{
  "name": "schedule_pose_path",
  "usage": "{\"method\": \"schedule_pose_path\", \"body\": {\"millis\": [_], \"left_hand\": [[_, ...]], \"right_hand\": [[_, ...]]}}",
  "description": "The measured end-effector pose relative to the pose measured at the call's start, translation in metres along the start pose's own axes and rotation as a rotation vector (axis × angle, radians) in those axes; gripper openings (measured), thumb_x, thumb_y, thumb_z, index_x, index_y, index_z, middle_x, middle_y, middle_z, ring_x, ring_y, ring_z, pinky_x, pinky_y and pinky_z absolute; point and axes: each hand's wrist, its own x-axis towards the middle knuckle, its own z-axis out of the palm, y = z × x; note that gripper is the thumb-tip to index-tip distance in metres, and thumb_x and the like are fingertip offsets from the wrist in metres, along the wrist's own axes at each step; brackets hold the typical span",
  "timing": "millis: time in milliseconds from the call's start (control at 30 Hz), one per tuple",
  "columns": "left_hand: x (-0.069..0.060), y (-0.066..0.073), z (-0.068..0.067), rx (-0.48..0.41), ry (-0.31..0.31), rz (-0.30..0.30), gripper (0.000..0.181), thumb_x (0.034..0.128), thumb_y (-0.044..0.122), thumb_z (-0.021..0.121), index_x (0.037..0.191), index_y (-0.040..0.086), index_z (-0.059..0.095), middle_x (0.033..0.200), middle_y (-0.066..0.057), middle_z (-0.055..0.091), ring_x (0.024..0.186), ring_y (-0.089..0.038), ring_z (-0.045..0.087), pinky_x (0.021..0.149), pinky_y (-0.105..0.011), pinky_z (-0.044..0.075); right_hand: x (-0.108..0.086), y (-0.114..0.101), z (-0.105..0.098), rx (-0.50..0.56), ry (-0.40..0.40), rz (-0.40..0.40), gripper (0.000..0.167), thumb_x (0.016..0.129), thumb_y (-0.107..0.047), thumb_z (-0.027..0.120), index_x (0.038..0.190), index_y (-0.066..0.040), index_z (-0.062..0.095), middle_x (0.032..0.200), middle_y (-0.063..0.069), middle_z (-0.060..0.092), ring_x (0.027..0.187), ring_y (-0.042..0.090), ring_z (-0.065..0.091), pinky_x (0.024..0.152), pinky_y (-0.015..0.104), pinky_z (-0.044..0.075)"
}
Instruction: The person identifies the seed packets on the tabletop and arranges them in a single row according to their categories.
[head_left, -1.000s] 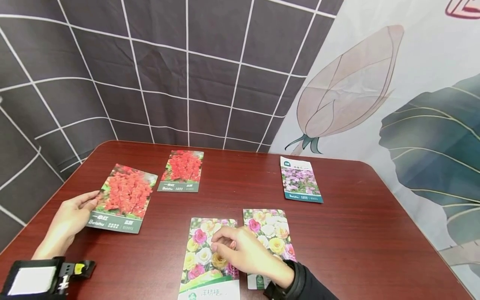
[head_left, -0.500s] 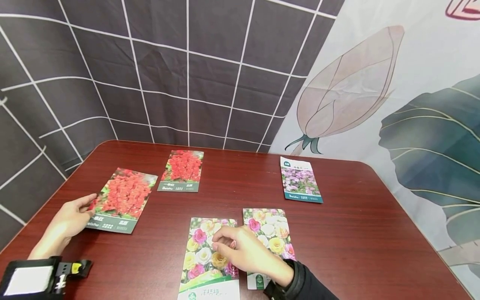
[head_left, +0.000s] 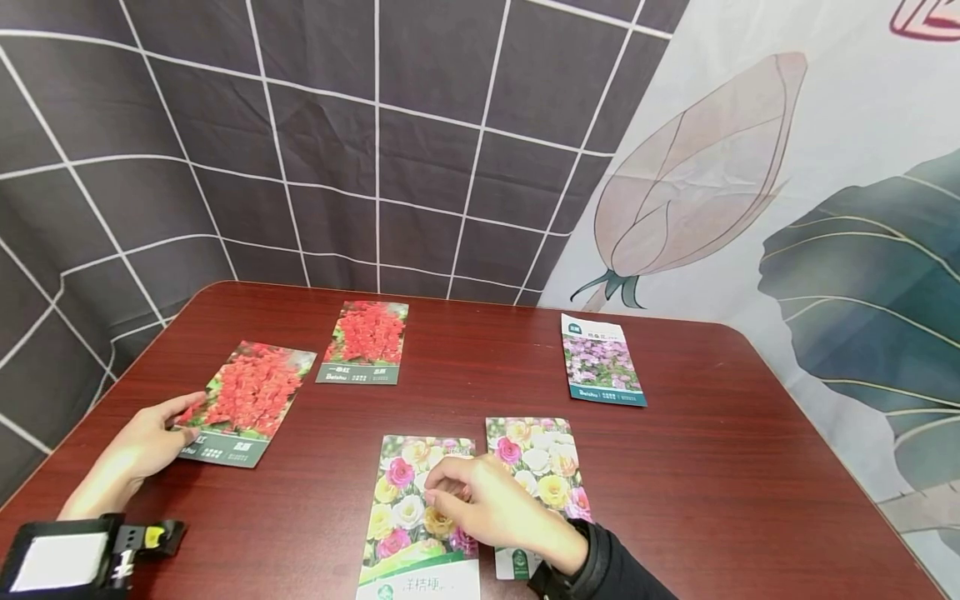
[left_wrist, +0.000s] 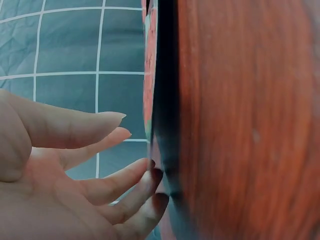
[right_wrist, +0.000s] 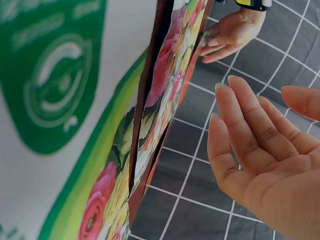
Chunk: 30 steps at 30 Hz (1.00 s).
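My left hand (head_left: 135,450) is at the near-left edge of a large red-flower seed packet (head_left: 251,396). In the left wrist view its lower fingertips (left_wrist: 152,175) touch the packet's edge, while the thumb stands apart from it. My right hand (head_left: 491,504), its fingers loosely bent, hovers over two packets of mixed pink, white and yellow flowers: a left one (head_left: 407,510) and a right one (head_left: 553,483), partly hidden by the hand and wrist. Between the right thumb and fingers nothing is held, as the right wrist view shows.
Behind the large red packet lies a smaller red-flower packet (head_left: 366,342). A purple-flower packet (head_left: 602,362) lies at the back right of the brown table (head_left: 712,467). Grey gridded cloth (head_left: 322,150) and a printed flower cloth (head_left: 690,167) hang behind the table.
The large red packet has settled lower and slightly left, lying flatter. My left thumb and fingers have loosened from its edge. My right hand keeps its place.
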Motion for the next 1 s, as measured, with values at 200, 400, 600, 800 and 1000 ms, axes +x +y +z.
{"method": "schedule_pose_path", "body": {"millis": [200,400,600,800,1000], "left_hand": [[0.001,0.002,0.0,0.006,0.007,0.008,0.055,0.0956,0.003,0.045,0.139,-0.019,0.02,0.135,-0.047,0.021,0.12,-0.059,0.025,0.095,-0.067,0.025],[-0.001,0.015,0.003,0.148,0.087,0.093,0.053,0.0991,0.015,0.05,0.133,-0.021,0.031,0.13,-0.048,0.031,0.118,-0.06,0.031,0.093,-0.068,0.029],[-0.003,0.043,0.019,0.263,0.151,0.245,0.045,0.0952,0.012,0.056,0.127,-0.018,0.044,0.126,-0.045,0.041,0.114,-0.062,0.037,0.088,-0.071,0.032],[0.001,0.078,0.048,0.336,0.134,0.366,0.039,0.0938,0.008,0.055,0.126,-0.013,0.051,0.127,-0.038,0.048,0.118,-0.056,0.041,0.093,-0.068,0.032],[0.008,0.108,0.074,0.376,0.073,0.388,0.037,0.0946,0.007,0.053,0.128,-0.006,0.053,0.132,-0.03,0.05,0.123,-0.05,0.042,0.095,-0.069,0.028]], "right_hand": [[0.0,0.0,-0.002,0.0,0.005,0.01,0.012,0.095,-0.004,0.055,0.095,0.0,0.066,0.084,0.01,0.07,0.076,0.002,0.063,0.067,0.018,0.049],[0.0,-0.003,-0.006,-0.02,0.027,0.048,0.014,0.096,-0.008,0.055,0.096,-0.001,0.067,0.084,0.007,0.069,0.077,0.001,0.06,0.066,0.019,0.047],[0.0,-0.003,-0.013,-0.003,0.044,0.098,0.015,0.097,-0.01,0.055,0.1,0.0,0.066,0.086,0.008,0.069,0.061,0.0,0.055,0.054,0.018,0.038],[0.0,-0.002,-0.016,0.098,0.037,0.166,0.017,0.098,-0.008,0.054,0.105,0.005,0.062,0.085,0.015,0.069,0.066,0.016,0.067,0.061,0.02,0.05],[0.001,0.0,-0.018,0.055,0.03,0.228,0.021,0.099,-0.012,0.052,0.109,0.004,0.062,0.087,0.012,0.069,0.068,0.016,0.065,0.059,0.021,0.042]]}}
